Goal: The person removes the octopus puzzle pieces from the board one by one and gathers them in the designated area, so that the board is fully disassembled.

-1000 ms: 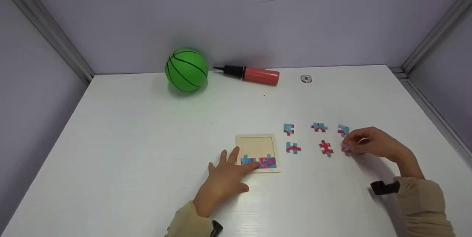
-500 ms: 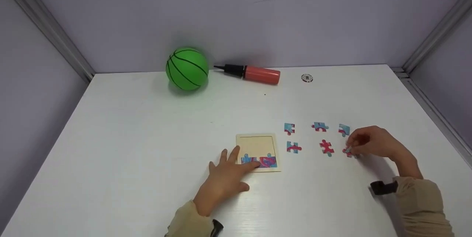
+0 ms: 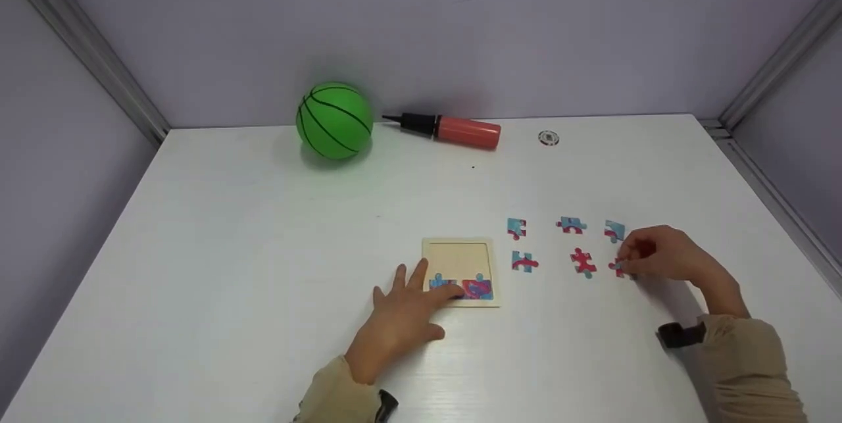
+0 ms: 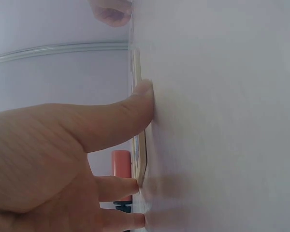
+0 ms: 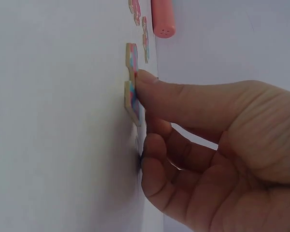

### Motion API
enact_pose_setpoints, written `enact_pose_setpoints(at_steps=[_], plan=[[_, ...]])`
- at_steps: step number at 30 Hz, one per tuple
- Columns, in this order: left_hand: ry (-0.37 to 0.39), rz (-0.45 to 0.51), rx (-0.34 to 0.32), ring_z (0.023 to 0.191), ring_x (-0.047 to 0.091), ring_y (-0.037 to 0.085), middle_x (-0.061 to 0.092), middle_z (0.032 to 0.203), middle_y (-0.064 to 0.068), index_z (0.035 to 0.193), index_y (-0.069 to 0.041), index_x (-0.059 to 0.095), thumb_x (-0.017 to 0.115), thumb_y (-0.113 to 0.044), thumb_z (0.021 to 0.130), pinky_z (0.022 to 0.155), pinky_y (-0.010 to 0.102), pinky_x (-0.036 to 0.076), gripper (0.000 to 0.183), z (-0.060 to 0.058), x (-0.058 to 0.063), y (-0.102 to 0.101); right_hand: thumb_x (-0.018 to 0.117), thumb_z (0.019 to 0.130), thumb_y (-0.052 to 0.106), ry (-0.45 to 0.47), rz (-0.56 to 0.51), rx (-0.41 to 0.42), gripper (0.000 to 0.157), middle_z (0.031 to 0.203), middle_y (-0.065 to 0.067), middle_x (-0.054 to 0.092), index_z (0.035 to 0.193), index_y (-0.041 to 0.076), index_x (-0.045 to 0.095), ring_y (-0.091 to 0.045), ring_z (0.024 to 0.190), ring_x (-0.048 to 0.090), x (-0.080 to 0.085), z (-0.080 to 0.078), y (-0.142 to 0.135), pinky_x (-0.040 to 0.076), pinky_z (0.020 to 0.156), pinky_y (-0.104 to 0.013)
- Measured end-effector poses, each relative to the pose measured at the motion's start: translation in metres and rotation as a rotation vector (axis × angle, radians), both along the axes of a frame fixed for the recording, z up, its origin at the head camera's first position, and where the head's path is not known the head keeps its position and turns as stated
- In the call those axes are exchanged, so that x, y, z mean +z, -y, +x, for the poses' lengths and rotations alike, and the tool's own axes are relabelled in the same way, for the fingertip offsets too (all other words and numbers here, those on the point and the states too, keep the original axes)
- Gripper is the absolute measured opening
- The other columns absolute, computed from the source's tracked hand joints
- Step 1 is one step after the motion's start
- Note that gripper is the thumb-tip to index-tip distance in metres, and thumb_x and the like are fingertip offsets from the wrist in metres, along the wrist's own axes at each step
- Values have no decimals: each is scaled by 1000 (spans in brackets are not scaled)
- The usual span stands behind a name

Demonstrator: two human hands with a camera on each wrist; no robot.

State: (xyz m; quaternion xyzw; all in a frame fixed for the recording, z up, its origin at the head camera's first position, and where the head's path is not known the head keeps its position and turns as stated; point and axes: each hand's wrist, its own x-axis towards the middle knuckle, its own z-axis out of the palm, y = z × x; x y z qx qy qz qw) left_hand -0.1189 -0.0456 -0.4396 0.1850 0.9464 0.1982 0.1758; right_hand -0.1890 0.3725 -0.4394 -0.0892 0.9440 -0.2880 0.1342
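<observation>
My left hand lies spread at the lower left of a square wooden puzzle tray, fingers straight, one fingertip over the puzzle pieces along its bottom row. In the left wrist view the thumb extends beside the tray edge. My right hand pinches a red-and-blue puzzle piece at the right end of the loose pieces. The right wrist view shows the thumb on its printed face and the other fingers curled; part of the piece is hidden behind the thumb.
Between tray and right hand lie several loose puzzle pieces, among them a red one and a blue corner one. Along the back wall are a green ball, a red-and-black hand pump and a round chip.
My right hand's fingers have shifted slightly on the puzzle piece, which tilted and now shows at a different angle. The left hand stays put on the tray.
</observation>
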Motion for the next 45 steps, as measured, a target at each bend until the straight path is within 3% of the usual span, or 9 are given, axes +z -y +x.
enact_pose_setpoints(at_steps=[8, 15, 24, 36, 45], plan=[[10, -15, -17, 139, 13, 52, 17, 156, 21, 135, -36, 53, 73, -21, 84, 94, 77, 20, 57, 1, 1, -1, 71, 86, 18, -57, 6, -35, 14, 80, -4, 56, 92, 6, 67, -21, 76, 47, 8, 4, 5, 42, 58, -29], [19, 16, -12, 139, 11, 52, 15, 157, 20, 137, -34, 53, 72, -21, 86, 96, 77, 18, 56, 2, 1, 1, 67, 89, 15, -126, -15, 7, 8, 83, -4, 58, 94, 8, 66, -22, 79, 49, 16, 3, 29, 45, 63, -29], [27, 16, -43, 140, 8, 52, 12, 158, 20, 145, -33, 43, 67, -23, 90, 98, 75, 18, 61, 13, 0, 4, 68, 89, 15, -82, -132, 146, 5, 79, 0, 60, 92, 11, 67, -19, 72, 54, 14, -3, 92, 47, 58, -28], [31, -32, -60, 140, 7, 52, 11, 158, 20, 146, -34, 42, 67, -30, 89, 99, 74, 19, 62, 13, 0, 3, 67, 90, 17, -93, -267, 395, 8, 80, 3, 64, 92, 10, 69, -12, 72, 56, 12, -14, 192, 51, 73, -29], [36, -39, -52, 140, 8, 51, 13, 158, 18, 144, -34, 45, 68, -30, 89, 98, 74, 20, 59, 12, 2, 3, 58, 96, 17, -20, -291, 370, 18, 80, -2, 66, 94, 6, 72, -11, 68, 53, 4, -19, 230, 45, 63, -26]])
